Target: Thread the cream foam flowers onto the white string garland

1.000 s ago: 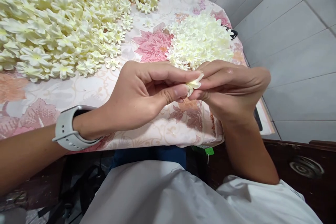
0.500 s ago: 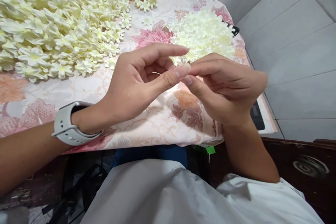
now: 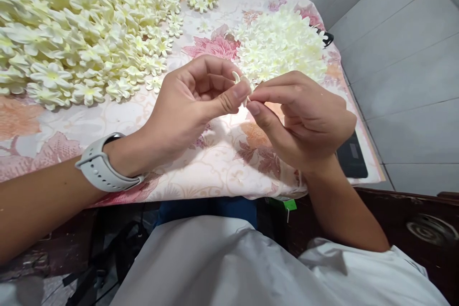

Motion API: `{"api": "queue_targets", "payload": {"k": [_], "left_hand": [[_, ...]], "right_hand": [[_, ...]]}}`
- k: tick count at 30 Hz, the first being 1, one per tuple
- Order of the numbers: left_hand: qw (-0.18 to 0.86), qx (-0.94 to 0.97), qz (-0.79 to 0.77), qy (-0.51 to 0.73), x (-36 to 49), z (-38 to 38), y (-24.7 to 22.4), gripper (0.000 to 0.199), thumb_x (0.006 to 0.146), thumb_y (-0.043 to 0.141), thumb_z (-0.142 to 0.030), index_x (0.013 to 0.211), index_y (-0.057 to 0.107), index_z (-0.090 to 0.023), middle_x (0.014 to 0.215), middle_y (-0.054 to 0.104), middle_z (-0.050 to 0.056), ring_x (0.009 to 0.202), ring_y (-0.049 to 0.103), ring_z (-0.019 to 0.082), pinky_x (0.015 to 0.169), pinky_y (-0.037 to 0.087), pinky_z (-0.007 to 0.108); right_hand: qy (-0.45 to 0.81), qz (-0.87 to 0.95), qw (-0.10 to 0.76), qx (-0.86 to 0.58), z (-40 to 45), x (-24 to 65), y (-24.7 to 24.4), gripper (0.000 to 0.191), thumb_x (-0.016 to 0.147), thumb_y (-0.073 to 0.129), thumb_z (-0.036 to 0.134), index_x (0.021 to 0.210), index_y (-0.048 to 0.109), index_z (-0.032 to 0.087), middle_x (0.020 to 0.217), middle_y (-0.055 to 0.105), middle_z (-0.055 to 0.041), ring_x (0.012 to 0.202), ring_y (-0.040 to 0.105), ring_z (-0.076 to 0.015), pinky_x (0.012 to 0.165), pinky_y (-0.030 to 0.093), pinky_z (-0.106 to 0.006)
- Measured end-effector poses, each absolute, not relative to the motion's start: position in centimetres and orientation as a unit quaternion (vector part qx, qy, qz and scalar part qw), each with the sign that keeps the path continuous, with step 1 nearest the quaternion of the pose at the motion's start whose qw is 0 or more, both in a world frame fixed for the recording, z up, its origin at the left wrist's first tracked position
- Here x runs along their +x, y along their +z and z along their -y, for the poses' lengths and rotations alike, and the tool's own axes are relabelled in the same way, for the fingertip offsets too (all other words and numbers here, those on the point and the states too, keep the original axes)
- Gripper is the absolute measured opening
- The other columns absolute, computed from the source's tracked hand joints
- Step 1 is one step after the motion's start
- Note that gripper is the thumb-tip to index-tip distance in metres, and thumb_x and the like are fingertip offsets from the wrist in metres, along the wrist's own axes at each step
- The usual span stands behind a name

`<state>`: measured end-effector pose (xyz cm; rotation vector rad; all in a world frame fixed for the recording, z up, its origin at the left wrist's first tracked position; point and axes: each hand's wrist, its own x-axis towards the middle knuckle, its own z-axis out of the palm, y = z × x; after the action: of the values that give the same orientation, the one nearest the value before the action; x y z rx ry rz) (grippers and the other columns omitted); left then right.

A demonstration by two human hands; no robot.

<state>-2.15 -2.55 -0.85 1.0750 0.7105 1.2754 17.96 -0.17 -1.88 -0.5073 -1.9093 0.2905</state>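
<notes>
A small pale flower (image 3: 244, 82) is pinched between the thumb and fingers of my left hand (image 3: 201, 93), above the flowered tablecloth (image 3: 208, 172). My right hand (image 3: 301, 114) meets it from the right, thumb and forefinger pinched together at the flower's underside; what lies between those fingertips is too small to make out. Behind my hands lies a heap of whitish flowers (image 3: 283, 45). A much larger heap of cream-yellow flowers (image 3: 89, 28) covers the left and back of the table.
A dark flat device (image 3: 352, 155) lies at the table's right edge, beside the tiled wall (image 3: 419, 71). Some black object (image 3: 327, 38) shows behind the whitish heap. A green tag (image 3: 289, 204) hangs below the front edge.
The pale flower now shows at my left fingertips, where none was visible before. My left forefinger has curled in, and my right hand has shifted slightly left.
</notes>
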Motion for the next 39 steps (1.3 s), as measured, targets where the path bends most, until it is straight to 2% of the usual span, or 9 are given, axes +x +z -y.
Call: {"api": "queue_targets", "payload": {"k": [4, 8, 11, 20, 25, 28, 31, 33, 39], "left_hand": [[0.625, 0.474, -0.296, 0.546, -2.1, 2.3, -1.2, 0.048, 0.061, 0.109, -0.046, 0.084, 0.074, -0.021, 0.084, 0.077, -0.002, 0.079, 0.073, 0.011, 0.078, 0.065, 0.024], [0.611, 0.501, -0.303, 0.532, -2.0, 2.3, -1.6, 0.054, 0.06, 0.107, -0.055, 0.083, 0.072, -0.021, 0.089, 0.079, -0.001, 0.083, 0.077, 0.014, 0.078, 0.067, 0.025], [0.613, 0.504, -0.303, 0.527, -2.0, 2.3, -1.7, 0.056, 0.061, 0.105, -0.059, 0.085, 0.071, -0.021, 0.089, 0.079, -0.001, 0.084, 0.078, 0.015, 0.078, 0.067, 0.026], [0.601, 0.532, -0.303, 0.514, -2.2, 2.5, -1.7, 0.057, 0.066, 0.101, -0.065, 0.088, 0.07, -0.021, 0.089, 0.08, 0.0, 0.086, 0.079, 0.017, 0.076, 0.069, 0.028], [0.605, 0.528, -0.294, 0.518, -2.2, 2.5, -1.5, 0.051, 0.072, 0.099, -0.06, 0.087, 0.072, -0.02, 0.092, 0.081, -0.001, 0.088, 0.081, 0.015, 0.08, 0.07, 0.026], [0.606, 0.526, -0.307, 0.513, -2.3, 2.7, -1.1, 0.05, 0.074, 0.097, -0.06, 0.095, 0.076, -0.021, 0.094, 0.083, -0.001, 0.091, 0.084, 0.017, 0.08, 0.072, 0.027], [0.561, 0.556, -0.326, 0.519, -2.2, 3.1, -0.6, 0.052, 0.076, 0.096, -0.061, 0.103, 0.075, -0.022, 0.092, 0.084, -0.001, 0.092, 0.086, 0.019, 0.08, 0.074, 0.029], [0.504, 0.581, -0.335, 0.544, -2.0, 3.4, -0.4, 0.05, 0.075, 0.099, -0.057, 0.1, 0.075, -0.021, 0.094, 0.085, 0.0, 0.092, 0.086, 0.019, 0.081, 0.075, 0.03], [0.4, 0.609, -0.34, 0.595, -1.5, 4.1, -0.6, 0.026, 0.088, 0.092, -0.042, 0.094, 0.079, -0.02, 0.092, 0.086, -0.001, 0.088, 0.085, 0.016, 0.082, 0.075, 0.029]], "right_hand": [[0.178, 0.812, 0.526, -0.184, 0.0, 18.2, -1.7, 0.039, 0.081, 0.095, 0.015, 0.113, 0.088, 0.036, 0.087, 0.084, 0.0006, 0.07, 0.075, -0.0193, 0.065, 0.066, -0.036], [0.212, 0.798, 0.528, -0.198, 0.5, 18.1, -0.9, 0.023, 0.084, 0.09, 0.015, 0.096, 0.089, 0.035, 0.079, 0.083, 0.0018, 0.063, 0.072, -0.02, 0.057, 0.064, -0.037], [0.225, 0.79, 0.524, -0.226, 1.0, 18.0, -0.5, 0.017, 0.087, 0.088, 0.019, 0.091, 0.089, 0.035, 0.078, 0.082, 0.0022, 0.063, 0.073, -0.022, 0.056, 0.064, -0.04], [0.24, 0.795, 0.519, -0.199, 1.2, 18.0, -0.2, 0.03, 0.083, 0.089, 0.008, 0.094, 0.089, 0.036, 0.078, 0.082, 0.0023, 0.064, 0.074, -0.0228, 0.056, 0.064, -0.041], [0.271, 0.784, 0.508, -0.233, 1.8, 17.8, 0.1, 0.016, 0.088, 0.091, 0.023, 0.094, 0.086, 0.037, 0.081, 0.079, 0.0002, 0.068, 0.073, -0.0242, 0.063, 0.065, -0.045], [0.268, 0.778, 0.506, -0.257, 2.0, 17.7, 0.1, 0.009, 0.09, 0.09, 0.034, 0.092, 0.081, 0.036, 0.081, 0.076, -0.0016, 0.07, 0.071, -0.0251, 0.063, 0.065, -0.046], [0.238, 0.767, 0.514, -0.3, 2.1, 17.7, 0.1, 0.012, 0.092, 0.087, 0.039, 0.089, 0.077, 0.035, 0.079, 0.073, -0.0022, 0.07, 0.068, -0.0253, 0.06, 0.063, -0.046], [0.224, 0.763, 0.518, -0.314, 2.1, 17.7, 0.0, 0.013, 0.094, 0.086, 0.039, 0.089, 0.075, 0.034, 0.08, 0.073, -0.002, 0.07, 0.067, -0.0246, 0.059, 0.061, -0.045], [0.237, 0.774, 0.511, -0.289, 1.7, 17.7, -0.4, 0.012, 0.095, 0.085, 0.032, 0.091, 0.074, 0.032, 0.082, 0.073, -0.0007, 0.07, 0.066, -0.0208, 0.061, 0.059, -0.04]]}}
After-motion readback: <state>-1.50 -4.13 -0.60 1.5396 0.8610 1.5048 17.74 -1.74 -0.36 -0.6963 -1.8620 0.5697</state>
